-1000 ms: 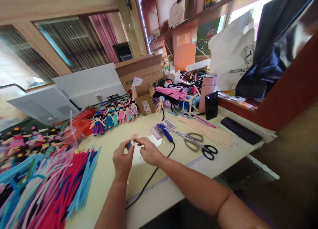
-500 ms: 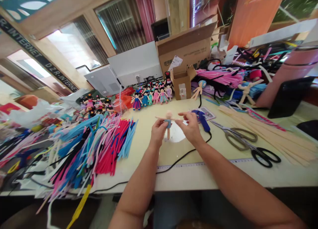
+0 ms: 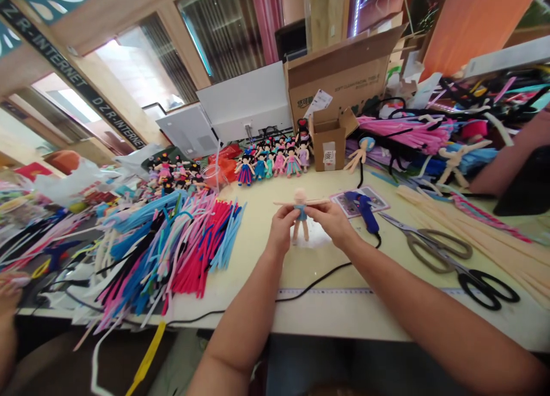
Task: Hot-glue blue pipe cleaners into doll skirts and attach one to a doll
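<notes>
A small pipe-cleaner doll (image 3: 300,196) with a beige head, outstretched arms, two beige legs and a blue torso is held upright above the table. My left hand (image 3: 282,227) pinches one side of its torso, just under the arm. On the other side, the fingers of my right hand (image 3: 334,221) are closed on the blue torso too. The fingertips cover parts of the doll's body. A blue glue gun (image 3: 365,211) lies to the right of my right hand, partly over a patterned card (image 3: 381,198).
Two pairs of scissors (image 3: 440,248) and beige pipe cleaners (image 3: 423,210) lie at right. Coloured pipe cleaners (image 3: 189,241) heap at left. Finished dolls (image 3: 275,158) and a small carton (image 3: 329,141) stand behind. A black cable (image 3: 315,278) crosses the front. Another person's hand (image 3: 11,287) shows at far left.
My right hand has come in from the doll's arm and now grips its torso. Both legs now show apart. The view has swung left, and another person's hand has appeared at the left edge.
</notes>
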`<move>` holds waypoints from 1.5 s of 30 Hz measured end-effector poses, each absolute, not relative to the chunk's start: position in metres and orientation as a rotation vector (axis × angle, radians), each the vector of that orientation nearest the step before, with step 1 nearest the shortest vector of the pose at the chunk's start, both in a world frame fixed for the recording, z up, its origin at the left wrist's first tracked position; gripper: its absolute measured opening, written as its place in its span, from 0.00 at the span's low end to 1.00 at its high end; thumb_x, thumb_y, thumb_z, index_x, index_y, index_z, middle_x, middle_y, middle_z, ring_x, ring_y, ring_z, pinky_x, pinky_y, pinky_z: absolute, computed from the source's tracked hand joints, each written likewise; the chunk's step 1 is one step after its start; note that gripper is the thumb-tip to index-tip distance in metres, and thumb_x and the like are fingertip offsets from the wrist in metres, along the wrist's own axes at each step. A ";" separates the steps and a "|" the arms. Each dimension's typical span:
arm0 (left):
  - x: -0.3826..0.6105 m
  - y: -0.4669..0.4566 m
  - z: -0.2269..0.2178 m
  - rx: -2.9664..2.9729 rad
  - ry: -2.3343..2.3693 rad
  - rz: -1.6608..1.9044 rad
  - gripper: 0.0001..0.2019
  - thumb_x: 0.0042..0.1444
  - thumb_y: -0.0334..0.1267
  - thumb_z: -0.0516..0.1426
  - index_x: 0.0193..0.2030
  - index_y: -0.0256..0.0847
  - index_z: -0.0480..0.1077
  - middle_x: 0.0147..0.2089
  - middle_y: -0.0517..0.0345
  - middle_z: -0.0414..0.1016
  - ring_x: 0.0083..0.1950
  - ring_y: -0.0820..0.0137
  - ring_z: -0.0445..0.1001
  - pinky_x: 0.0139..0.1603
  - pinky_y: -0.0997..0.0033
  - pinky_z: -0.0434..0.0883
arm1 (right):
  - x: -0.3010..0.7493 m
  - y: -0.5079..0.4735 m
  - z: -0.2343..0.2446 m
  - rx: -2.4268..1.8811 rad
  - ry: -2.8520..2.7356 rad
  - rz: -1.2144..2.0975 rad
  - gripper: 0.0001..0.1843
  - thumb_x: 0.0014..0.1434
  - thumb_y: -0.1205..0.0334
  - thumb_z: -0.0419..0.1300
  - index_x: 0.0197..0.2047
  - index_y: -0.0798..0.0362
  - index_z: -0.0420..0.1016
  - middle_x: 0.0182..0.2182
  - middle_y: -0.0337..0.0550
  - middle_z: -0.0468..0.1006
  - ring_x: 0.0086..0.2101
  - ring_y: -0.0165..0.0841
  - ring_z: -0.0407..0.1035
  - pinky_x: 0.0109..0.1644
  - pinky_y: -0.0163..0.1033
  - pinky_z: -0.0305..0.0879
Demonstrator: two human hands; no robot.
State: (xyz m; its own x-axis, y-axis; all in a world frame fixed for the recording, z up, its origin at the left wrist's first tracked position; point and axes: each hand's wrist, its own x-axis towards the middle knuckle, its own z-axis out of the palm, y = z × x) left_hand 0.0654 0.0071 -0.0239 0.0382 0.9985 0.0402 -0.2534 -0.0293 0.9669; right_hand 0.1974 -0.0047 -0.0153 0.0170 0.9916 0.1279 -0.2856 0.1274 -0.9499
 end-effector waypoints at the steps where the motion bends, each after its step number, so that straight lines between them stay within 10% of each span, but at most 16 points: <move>1: 0.066 0.007 -0.024 1.111 0.951 1.306 0.10 0.40 0.41 0.65 0.31 0.40 0.75 0.32 0.59 0.77 0.35 0.70 0.73 0.39 0.69 0.69 | 0.199 -0.005 -0.017 -0.917 -1.034 1.237 0.16 0.41 0.51 0.70 0.31 0.53 0.81 0.28 0.41 0.81 0.34 0.36 0.72 0.41 0.42 0.66; 45: 0.063 0.005 -0.019 1.215 0.996 1.188 0.10 0.37 0.39 0.69 0.26 0.37 0.76 0.28 0.59 0.75 0.33 0.71 0.71 0.39 0.70 0.68 | 0.209 -0.013 -0.034 -0.967 -0.998 1.290 0.16 0.41 0.52 0.71 0.29 0.53 0.74 0.26 0.38 0.73 0.32 0.34 0.67 0.39 0.41 0.61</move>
